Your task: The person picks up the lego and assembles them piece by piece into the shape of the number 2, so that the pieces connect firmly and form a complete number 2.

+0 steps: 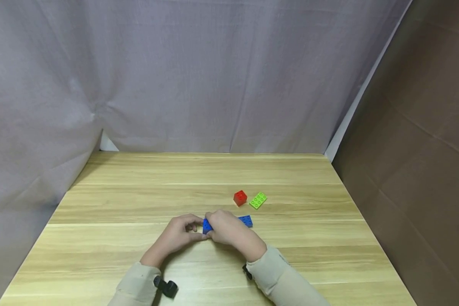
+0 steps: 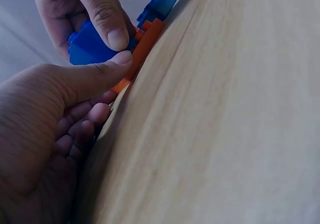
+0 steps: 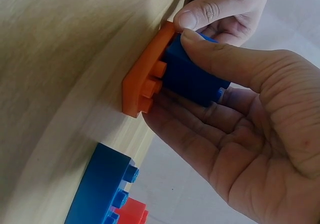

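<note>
A blue building brick [image 3: 192, 77] sits on one end of a flat orange building brick [image 3: 140, 79], whose bare studs show beside it. My right hand [image 1: 225, 227] holds the blue brick, its thumb across one side and fingers along the other. From the left, my left hand [image 1: 181, 231] grips the orange brick's end, thumb tip close to the right thumb. In the head view the hands hide the orange brick and leave only part of the blue brick [image 1: 207, 226] showing. Just beyond the right hand lies a second blue brick [image 1: 246, 221].
Farther back on the wooden table [image 1: 157, 195] stand a red brick [image 1: 240, 198] and a flat lime-green brick [image 1: 258, 200], side by side. Grey cloth [image 1: 176, 76] hangs behind the table, and a brown panel [image 1: 417, 148] borders its right side.
</note>
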Demonstrator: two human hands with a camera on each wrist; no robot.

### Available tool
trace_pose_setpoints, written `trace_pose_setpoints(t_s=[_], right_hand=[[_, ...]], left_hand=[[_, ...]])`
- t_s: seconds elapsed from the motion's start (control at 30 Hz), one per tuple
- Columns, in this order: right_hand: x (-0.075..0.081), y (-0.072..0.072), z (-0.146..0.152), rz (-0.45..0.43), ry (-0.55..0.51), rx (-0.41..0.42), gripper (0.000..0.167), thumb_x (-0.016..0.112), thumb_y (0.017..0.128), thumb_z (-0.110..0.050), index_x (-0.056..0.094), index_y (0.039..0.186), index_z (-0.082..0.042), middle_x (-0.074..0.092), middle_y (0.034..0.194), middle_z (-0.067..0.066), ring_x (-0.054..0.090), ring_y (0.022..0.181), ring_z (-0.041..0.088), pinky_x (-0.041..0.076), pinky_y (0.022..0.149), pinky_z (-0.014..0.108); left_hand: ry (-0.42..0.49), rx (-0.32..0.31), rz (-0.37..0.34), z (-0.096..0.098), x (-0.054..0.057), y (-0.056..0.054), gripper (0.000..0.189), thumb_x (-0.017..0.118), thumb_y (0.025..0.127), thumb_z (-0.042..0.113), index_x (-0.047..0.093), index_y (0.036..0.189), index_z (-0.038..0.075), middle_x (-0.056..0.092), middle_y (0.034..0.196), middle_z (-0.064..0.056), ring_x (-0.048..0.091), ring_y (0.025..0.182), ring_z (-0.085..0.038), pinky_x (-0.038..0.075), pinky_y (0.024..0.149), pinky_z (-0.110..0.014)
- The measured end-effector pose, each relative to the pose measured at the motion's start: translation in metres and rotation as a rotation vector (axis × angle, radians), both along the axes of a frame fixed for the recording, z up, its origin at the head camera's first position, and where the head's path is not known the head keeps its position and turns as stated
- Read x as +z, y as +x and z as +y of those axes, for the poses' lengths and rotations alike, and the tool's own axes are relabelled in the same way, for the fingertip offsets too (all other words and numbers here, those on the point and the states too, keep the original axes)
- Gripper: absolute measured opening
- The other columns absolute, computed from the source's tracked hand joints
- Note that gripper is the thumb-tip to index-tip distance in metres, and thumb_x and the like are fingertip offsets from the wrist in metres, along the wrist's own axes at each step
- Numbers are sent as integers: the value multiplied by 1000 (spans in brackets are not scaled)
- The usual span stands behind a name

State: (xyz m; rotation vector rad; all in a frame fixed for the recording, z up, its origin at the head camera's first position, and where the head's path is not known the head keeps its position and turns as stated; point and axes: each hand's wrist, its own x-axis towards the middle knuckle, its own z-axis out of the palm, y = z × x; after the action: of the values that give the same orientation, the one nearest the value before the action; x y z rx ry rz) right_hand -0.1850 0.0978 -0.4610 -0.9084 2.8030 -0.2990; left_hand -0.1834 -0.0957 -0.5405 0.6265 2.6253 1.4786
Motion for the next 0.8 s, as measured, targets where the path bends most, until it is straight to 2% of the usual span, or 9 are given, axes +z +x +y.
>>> trace_pose_setpoints(t_s=[0.5, 0.8], right_hand=[[0, 0, -1, -7, 2, -8, 24, 81, 87, -25, 65, 97, -9, 56, 74, -6, 52, 66, 9, 45, 58, 24], [-1, 0, -1, -8, 5, -9, 24, 80, 87, -24, 65, 97, -9, 54, 73, -6, 51, 65, 10, 45, 58, 24]], left_hand=[[3, 3, 2, 1, 3, 0, 30, 90, 76, 28, 76, 102, 27, 68, 86, 9, 60, 77, -10, 51, 71, -26], [-11, 8, -20, 1, 3, 0, 29, 90, 75, 29, 76, 101, 28, 68, 84, 9, 60, 77, -10, 51, 71, -27]])
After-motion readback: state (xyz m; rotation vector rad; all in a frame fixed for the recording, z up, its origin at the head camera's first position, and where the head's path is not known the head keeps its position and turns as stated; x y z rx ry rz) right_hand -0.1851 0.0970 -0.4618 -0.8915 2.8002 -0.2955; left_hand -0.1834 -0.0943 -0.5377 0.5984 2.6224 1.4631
